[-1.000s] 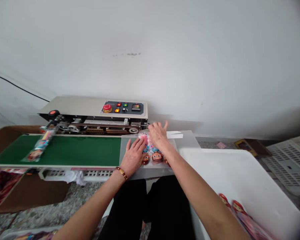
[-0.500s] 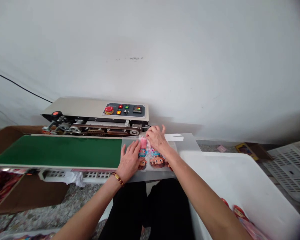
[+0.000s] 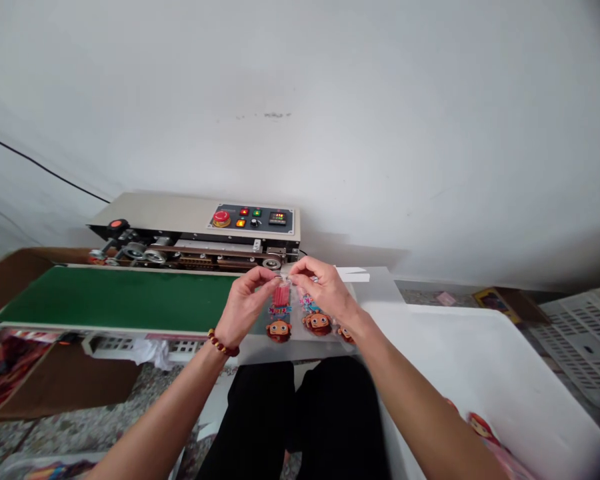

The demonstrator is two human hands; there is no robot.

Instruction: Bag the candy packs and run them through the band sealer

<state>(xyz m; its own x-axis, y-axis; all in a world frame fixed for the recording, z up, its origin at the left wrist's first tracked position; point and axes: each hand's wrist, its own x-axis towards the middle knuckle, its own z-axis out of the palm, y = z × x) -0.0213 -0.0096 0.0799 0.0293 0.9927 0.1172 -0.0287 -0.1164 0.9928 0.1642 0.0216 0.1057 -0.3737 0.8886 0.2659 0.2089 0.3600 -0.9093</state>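
Note:
Clear plastic packets printed with brown cartoon faces lie side by side at the right end of the green conveyor belt (image 3: pixel 130 300). My left hand (image 3: pixel 247 300) pinches the top edge of the leftmost packet (image 3: pixel 279 328), which shows pink sticks inside. Thumb and finger of my right hand (image 3: pixel 323 287) are closed at the top edge too, close to the left fingertips and over the packet beside it (image 3: pixel 317 323). Behind the belt, the sealing machine (image 3: pixel 190 217) has lit buttons and a red knob.
To the right stands a white tub (image 3: pixel 480 347) with red-haired figure packets (image 3: pixel 481 427). A cardboard box (image 3: pixel 70 380) is below the belt at left. White crates (image 3: pixel 575 333) stand at far right, and a wall rises behind.
My left hand has moved from lying flat on the packets to pinching the top edge. My right fingers have closed there, and the leftmost packet has shifted slightly left, showing its face.

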